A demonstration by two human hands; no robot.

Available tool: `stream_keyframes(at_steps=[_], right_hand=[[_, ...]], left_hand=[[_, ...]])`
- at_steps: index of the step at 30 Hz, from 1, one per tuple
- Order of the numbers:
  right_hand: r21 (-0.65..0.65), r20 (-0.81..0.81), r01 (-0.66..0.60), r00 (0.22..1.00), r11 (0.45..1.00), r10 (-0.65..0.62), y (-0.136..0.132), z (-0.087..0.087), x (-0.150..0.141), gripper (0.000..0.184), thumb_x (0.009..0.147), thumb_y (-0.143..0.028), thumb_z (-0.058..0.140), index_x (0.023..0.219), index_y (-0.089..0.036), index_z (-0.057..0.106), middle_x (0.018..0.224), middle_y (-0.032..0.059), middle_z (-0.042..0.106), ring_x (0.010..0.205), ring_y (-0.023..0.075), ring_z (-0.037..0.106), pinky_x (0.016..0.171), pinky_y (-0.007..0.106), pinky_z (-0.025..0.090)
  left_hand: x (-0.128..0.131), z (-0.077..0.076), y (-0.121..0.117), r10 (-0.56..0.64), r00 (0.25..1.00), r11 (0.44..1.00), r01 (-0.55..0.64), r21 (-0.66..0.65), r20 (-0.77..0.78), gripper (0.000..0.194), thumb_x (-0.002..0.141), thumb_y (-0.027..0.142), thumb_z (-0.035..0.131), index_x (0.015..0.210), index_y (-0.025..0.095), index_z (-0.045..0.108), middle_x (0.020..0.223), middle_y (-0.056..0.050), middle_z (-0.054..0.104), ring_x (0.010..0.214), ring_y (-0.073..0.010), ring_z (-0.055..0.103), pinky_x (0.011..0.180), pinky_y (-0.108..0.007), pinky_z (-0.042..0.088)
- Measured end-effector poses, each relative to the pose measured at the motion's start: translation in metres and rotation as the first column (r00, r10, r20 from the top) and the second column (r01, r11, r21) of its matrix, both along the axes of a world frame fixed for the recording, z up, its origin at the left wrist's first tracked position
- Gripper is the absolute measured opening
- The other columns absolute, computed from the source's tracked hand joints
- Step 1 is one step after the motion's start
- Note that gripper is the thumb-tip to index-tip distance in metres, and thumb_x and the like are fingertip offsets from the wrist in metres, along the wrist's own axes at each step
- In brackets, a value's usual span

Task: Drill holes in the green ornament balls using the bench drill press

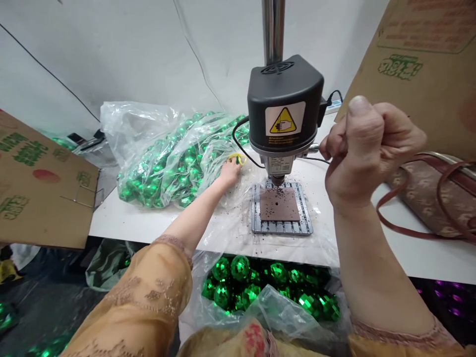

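Observation:
My left hand reaches to the right end of a clear plastic bag full of shiny green mirrored balls. Its fingers are curled, with a bit of green and a thin yellow loop at their tips; exactly what they grip is too small to tell. Beside the drill press, my right hand is raised in a closed fist near the metal hub. Anything inside that fist is hidden. Under the chuck, a brown board with a small dark hole lies on the slotted metal base.
More green balls fill a plastic-lined container below the table edge. Cardboard boxes flank the white table. A patterned handbag with brown straps lies at right. Dark shavings are scattered around the base.

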State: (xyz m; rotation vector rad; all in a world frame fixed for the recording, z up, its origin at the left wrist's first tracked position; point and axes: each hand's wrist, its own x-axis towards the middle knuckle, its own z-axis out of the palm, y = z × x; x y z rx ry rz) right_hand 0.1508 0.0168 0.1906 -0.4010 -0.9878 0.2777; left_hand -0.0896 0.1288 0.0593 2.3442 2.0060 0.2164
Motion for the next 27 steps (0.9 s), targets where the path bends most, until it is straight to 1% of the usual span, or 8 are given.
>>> stream_keyframes(at_steps=[3, 4, 6, 8, 10, 18, 23, 27], right_hand=[[0.015, -0.018, -0.032, 0.999, 0.999, 0.033, 0.002, 0.0, 0.0, 0.052, 0.083, -0.035, 0.071, 0.051, -0.021, 0.033, 0.042, -0.007, 0.032, 0.037, 0.0053, 0.03, 0.04, 0.028, 0.02], [0.024, -0.025, -0.048, 0.998, 0.999, 0.049, 0.003, 0.0, 0.0, 0.05, 0.083, -0.031, 0.071, 0.051, -0.021, 0.034, 0.042, -0.0071, 0.032, 0.037, 0.0054, 0.03, 0.04, 0.028, 0.019], [0.057, -0.039, -0.063, 0.997, 0.996, 0.065, 0.004, 0.0, 0.0, 0.047, 0.084, -0.024, 0.068, 0.052, -0.021, 0.034, 0.042, -0.0073, 0.032, 0.037, 0.0048, 0.029, 0.039, 0.028, 0.018], [0.076, -0.046, -0.062, 0.997, 0.995, 0.066, 0.004, -0.001, -0.001, 0.045, 0.086, -0.019, 0.064, 0.052, -0.02, 0.034, 0.042, -0.0076, 0.032, 0.037, 0.0034, 0.029, 0.04, 0.025, 0.019], [0.067, -0.039, -0.064, 0.997, 0.996, 0.067, 0.004, -0.001, -0.002, 0.044, 0.088, -0.016, 0.06, 0.053, -0.019, 0.034, 0.043, -0.0079, 0.033, 0.038, 0.0019, 0.03, 0.041, 0.023, 0.021], [0.046, 0.018, -0.053, 0.998, 0.998, 0.052, 0.004, -0.003, 0.0, 0.047, 0.091, -0.022, 0.058, 0.053, -0.018, 0.032, 0.044, -0.0086, 0.032, 0.039, 0.0, 0.033, 0.042, 0.019, 0.024], [0.024, 0.041, -0.027, 0.999, 0.999, 0.026, 0.002, -0.003, 0.001, 0.047, 0.092, -0.028, 0.058, 0.055, -0.019, 0.031, 0.046, -0.0088, 0.032, 0.038, 0.0005, 0.032, 0.041, 0.019, 0.024], [-0.028, 0.066, -0.027, 0.997, 0.999, 0.029, 0.0, -0.003, 0.002, 0.048, 0.093, -0.033, 0.059, 0.055, -0.019, 0.031, 0.047, -0.0082, 0.031, 0.039, 0.0014, 0.031, 0.042, 0.021, 0.026]], left_hand=[[-0.002, 0.005, -0.017, 0.029, 0.933, 0.999, -0.017, -0.035, 0.358, 0.028, 0.087, 0.027, 0.061, 0.112, 0.017, 0.068, 0.106, -0.013, 0.063, 0.095, -0.0267, 0.063, 0.087, -0.04, 0.051], [-0.002, 0.006, -0.025, 0.056, 0.825, 0.996, -0.01, -0.085, 0.562, 0.029, 0.09, 0.033, 0.058, 0.114, 0.018, 0.068, 0.101, -0.01, 0.064, 0.087, -0.0239, 0.065, 0.081, -0.039, 0.054], [0.0, 0.006, -0.045, 0.141, 0.461, 0.977, 0.076, -0.198, 0.876, 0.035, 0.092, 0.046, 0.056, 0.115, 0.02, 0.066, 0.101, -0.008, 0.066, 0.08, -0.021, 0.067, 0.074, -0.039, 0.058], [0.004, 0.004, -0.065, 0.228, 0.167, 0.948, 0.188, -0.258, 0.959, 0.041, 0.09, 0.054, 0.06, 0.116, 0.022, 0.064, 0.106, -0.008, 0.067, 0.082, -0.0218, 0.069, 0.075, -0.043, 0.061], [0.009, 0.002, -0.084, 0.28, 0.032, 0.931, 0.235, -0.28, 0.959, 0.045, 0.088, 0.057, 0.064, 0.116, 0.021, 0.063, 0.105, -0.009, 0.069, 0.085, -0.0237, 0.071, 0.081, -0.047, 0.062], [0.04, 0.004, -0.127, 0.339, -0.255, 0.916, 0.309, -0.256, 0.906, 0.039, 0.085, 0.046, 0.073, 0.11, 0.021, 0.059, 0.104, -0.006, 0.07, 0.091, -0.0203, 0.072, 0.081, -0.037, 0.063], [0.046, 0.001, -0.134, 0.454, -0.147, 0.862, 0.323, -0.391, 0.879, 0.047, 0.086, 0.058, 0.065, 0.109, 0.017, 0.058, 0.081, -0.005, 0.068, 0.049, -0.0106, 0.057, 0.039, -0.019, 0.037], [0.05, -0.004, -0.133, 0.365, -0.161, 0.91, 0.269, -0.315, 0.917, 0.048, 0.073, 0.035, 0.08, 0.112, 0.021, 0.055, 0.092, -0.002, 0.069, 0.074, -0.0149, 0.067, 0.062, -0.024, 0.051]])
